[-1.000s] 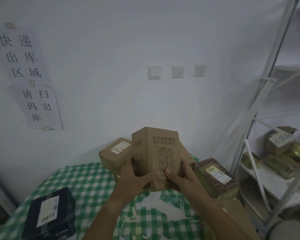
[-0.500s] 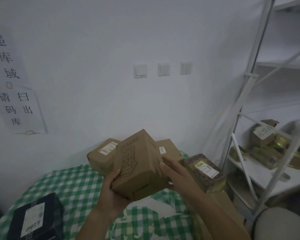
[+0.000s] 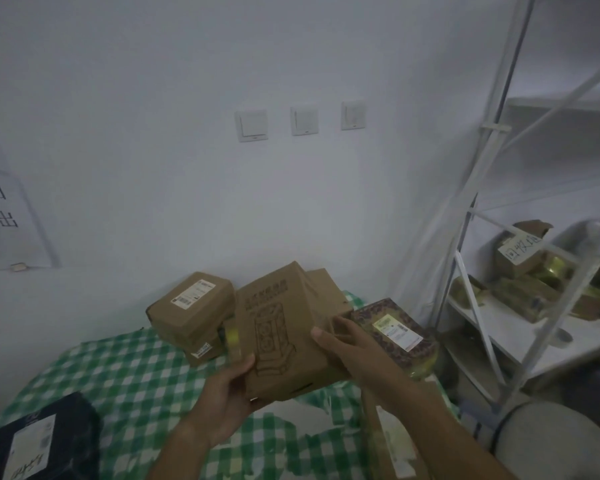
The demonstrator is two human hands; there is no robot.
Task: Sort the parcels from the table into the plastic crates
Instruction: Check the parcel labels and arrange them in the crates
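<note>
Green-checked tablecloth (image 3: 125, 375) beneath white wall (image 3: 153, 133); left hand (image 3: 227, 393) grips the cardboard box (image 3: 278, 337), right hand (image 3: 343, 344) flat against it.

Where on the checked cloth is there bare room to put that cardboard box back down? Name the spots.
Free: the checked cloth between the dark parcel at front left and the stacked brown parcels at the back. Crowded: the back and right edge, with the stack, the patterned parcel and a flat carton.
</note>
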